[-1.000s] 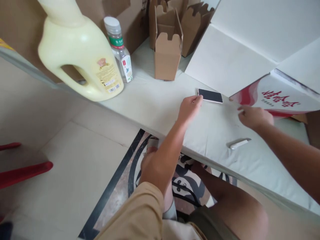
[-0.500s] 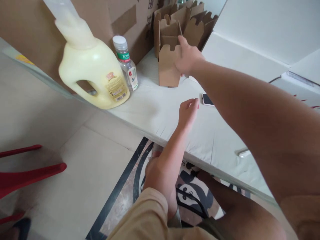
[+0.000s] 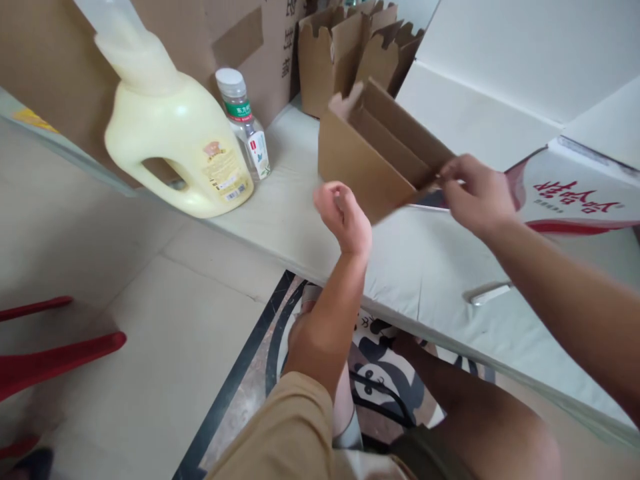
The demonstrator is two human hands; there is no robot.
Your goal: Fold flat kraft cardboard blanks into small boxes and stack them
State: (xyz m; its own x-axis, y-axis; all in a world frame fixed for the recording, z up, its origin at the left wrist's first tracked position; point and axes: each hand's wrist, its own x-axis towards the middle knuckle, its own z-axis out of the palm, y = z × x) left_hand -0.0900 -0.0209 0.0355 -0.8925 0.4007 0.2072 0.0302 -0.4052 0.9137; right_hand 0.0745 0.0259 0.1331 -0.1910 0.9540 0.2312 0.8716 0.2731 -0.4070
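Observation:
My right hand (image 3: pixel 477 193) pinches the edge of a small brown cardboard box (image 3: pixel 365 157), which has an open top and notched end flaps. The box hangs tilted over the covered table (image 3: pixel 295 220). My left hand (image 3: pixel 345 217) is in front of the box's near wall with its fingers curled in and nothing visible in them. Whether it touches the box I cannot tell. Behind, several similar cardboard boxes (image 3: pixel 320 70) stand close together by the wall.
A large pale-yellow jug (image 3: pixel 175 143) and a small clear bottle (image 3: pixel 250 143) stand at the left, before a big carton (image 3: pixel 200 60). On the right lie a white box with red lettering (image 3: pixel 575 193) and a slim white object (image 3: pixel 490 293). Red legs (image 3: pixel 65 353) show on the floor.
My right hand has drawn one cardboard box out of the group, toward me and to the right, tilting it. My left hand has moved slightly left and turned. The phone is now out of sight.

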